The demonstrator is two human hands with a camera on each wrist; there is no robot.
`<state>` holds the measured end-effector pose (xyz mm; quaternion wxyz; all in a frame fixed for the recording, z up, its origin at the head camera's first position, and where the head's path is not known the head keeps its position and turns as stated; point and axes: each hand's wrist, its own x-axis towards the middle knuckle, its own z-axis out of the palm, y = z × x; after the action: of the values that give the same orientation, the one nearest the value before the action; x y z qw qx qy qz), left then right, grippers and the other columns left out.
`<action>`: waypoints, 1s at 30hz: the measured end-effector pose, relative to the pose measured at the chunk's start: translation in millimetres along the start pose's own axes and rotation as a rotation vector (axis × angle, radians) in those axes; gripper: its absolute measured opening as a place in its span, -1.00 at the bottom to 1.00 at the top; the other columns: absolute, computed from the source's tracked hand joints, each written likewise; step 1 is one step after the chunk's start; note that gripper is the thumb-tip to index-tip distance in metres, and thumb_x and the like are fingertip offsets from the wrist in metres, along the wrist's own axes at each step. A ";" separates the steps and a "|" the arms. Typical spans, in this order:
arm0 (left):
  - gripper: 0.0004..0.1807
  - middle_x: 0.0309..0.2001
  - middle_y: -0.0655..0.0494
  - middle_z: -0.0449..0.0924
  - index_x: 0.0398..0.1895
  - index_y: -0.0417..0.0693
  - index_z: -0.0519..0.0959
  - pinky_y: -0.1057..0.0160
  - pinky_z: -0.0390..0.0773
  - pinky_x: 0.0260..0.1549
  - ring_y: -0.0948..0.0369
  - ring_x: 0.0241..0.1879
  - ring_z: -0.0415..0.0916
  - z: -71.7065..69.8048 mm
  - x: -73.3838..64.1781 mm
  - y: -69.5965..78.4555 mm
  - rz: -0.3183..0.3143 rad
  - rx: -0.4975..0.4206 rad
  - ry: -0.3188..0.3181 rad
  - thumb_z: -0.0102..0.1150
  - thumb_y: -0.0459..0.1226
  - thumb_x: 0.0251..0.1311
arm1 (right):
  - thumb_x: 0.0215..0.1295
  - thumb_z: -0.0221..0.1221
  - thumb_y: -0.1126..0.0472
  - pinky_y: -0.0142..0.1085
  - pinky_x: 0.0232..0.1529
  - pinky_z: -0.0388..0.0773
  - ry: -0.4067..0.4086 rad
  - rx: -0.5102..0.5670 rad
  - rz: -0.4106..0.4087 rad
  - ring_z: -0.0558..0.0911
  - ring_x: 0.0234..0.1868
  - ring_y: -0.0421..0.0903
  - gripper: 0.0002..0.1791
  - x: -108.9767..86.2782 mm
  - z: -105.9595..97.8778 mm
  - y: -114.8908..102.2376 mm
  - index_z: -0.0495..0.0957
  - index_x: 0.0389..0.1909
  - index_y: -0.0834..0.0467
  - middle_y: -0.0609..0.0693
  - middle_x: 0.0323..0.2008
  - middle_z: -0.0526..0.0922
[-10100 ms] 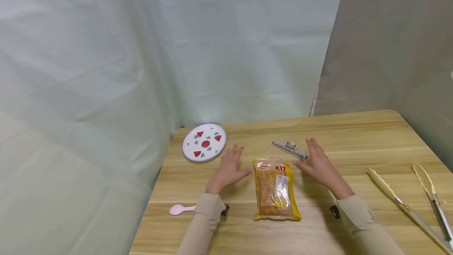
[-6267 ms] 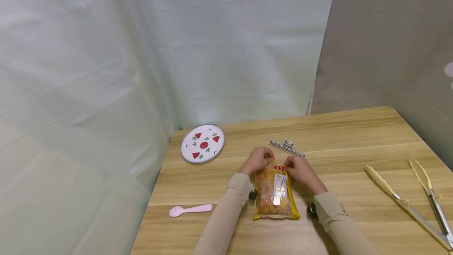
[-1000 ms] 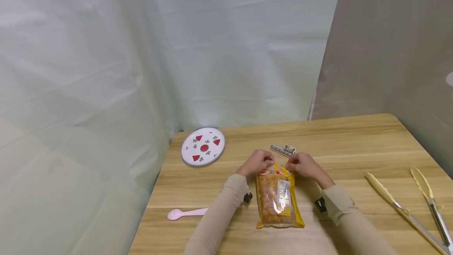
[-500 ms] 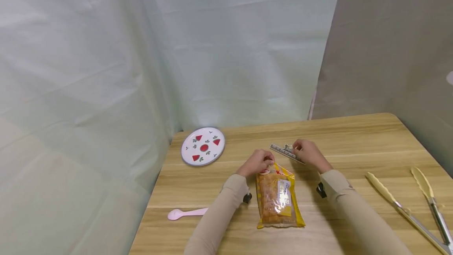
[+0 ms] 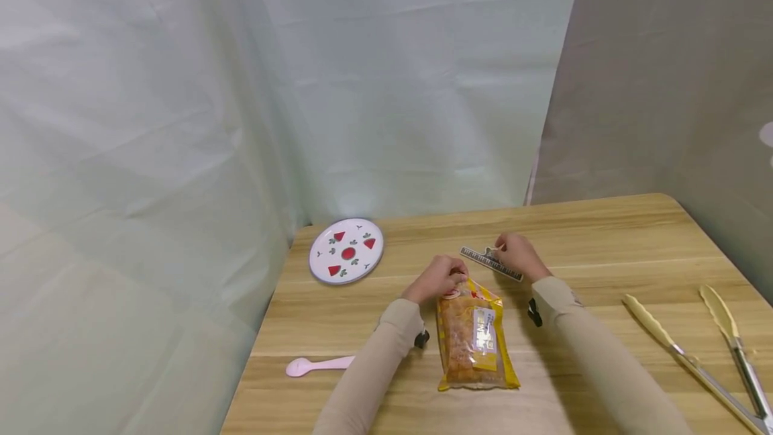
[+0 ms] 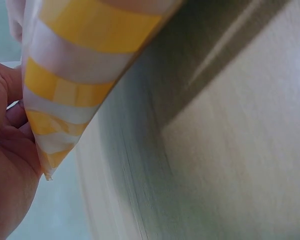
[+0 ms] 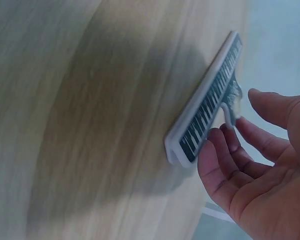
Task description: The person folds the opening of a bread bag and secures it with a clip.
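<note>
A clear and yellow bread bag (image 5: 468, 341) lies on the table with a browned loaf inside. My left hand (image 5: 436, 278) pinches its top left corner; the bag's yellow-striped side (image 6: 75, 92) rises beside the palm in the left wrist view. Behind the bag is a long clip (image 5: 477, 257) with a piano-key pattern and a grey handle. My right hand (image 5: 521, 256) is at that handle. In the right wrist view, loosely bent fingers (image 7: 242, 170) reach in at the clip (image 7: 210, 100), the thumb standing a little off the handle.
A white plate (image 5: 329, 254) with red fruit pictures sits at the back left. A pink spoon (image 5: 320, 364) lies at the left, its handle end hidden by the left sleeve. Spread tongs (image 5: 694, 368) occupy the right side. Pale curtains (image 5: 410, 86) hang behind the table.
A second ago both hands held the bag's top edge. My right hand has since let go and moved back to the clip's handle. The left hand stays at its corner.
</note>
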<state>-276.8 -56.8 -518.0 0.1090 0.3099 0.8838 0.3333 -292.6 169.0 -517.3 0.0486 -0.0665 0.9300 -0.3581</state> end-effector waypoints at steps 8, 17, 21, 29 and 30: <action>-0.90 -0.40 0.18 0.62 -0.32 -0.14 0.66 0.43 0.48 -0.29 0.37 -0.40 0.45 1.2 1.3 1.0 0.006 0.019 0.002 0.21 -0.37 0.38 | 0.35 0.22 0.29 -0.05 -0.23 0.53 -0.011 -0.053 0.042 0.57 -0.31 0.10 -0.82 7.0 3.5 -0.2 0.62 -0.30 0.39 0.21 -0.34 0.64; -0.89 -0.39 0.18 0.62 -0.30 -0.15 0.67 0.44 0.47 -0.31 0.37 -0.40 0.45 0.7 1.7 2.0 0.014 0.030 0.000 0.18 -0.36 0.41 | 0.37 0.20 0.31 -0.16 -0.34 0.47 -0.032 -0.017 0.044 0.52 -0.39 0.02 -0.82 4.6 2.6 -4.8 0.62 -0.37 0.36 0.13 -0.43 0.61; -0.88 -0.40 0.19 0.62 -0.29 -0.14 0.67 0.43 0.48 -0.33 0.37 -0.41 0.46 0.5 0.7 3.0 0.007 0.022 -0.003 0.17 -0.35 0.42 | 0.35 0.21 0.34 -0.14 -0.30 0.50 -0.039 0.062 0.000 0.54 -0.35 0.05 -0.84 -0.2 0.0 -6.5 0.62 -0.35 0.38 0.16 -0.40 0.63; -0.88 -0.41 0.17 0.62 -0.29 -0.14 0.66 0.44 0.46 -0.38 0.38 -0.46 0.42 -1.4 0.1 5.0 -0.011 0.003 -0.001 0.16 -0.36 0.42 | 0.34 0.21 0.31 -0.09 -0.28 0.53 -0.049 0.071 -0.065 0.57 -0.31 0.05 -0.85 -15.1 -18.3 -13.1 0.63 -0.36 0.33 0.15 -0.36 0.65; -0.88 -0.41 0.17 0.62 -0.29 -0.13 0.66 0.44 0.46 -0.38 0.38 -0.46 0.42 -1.8 0.2 4.8 -0.014 0.002 0.001 0.16 -0.35 0.42 | 0.34 0.21 0.31 -0.08 -0.28 0.53 -0.051 0.070 -0.073 0.57 -0.31 0.06 -0.85 -16.8 -21.0 -14.9 0.63 -0.35 0.34 0.16 -0.36 0.65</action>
<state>-275.4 -54.8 -513.5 0.1105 0.3038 0.8862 0.3319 -277.6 174.5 -491.1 0.0616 -0.1079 0.9122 -0.3904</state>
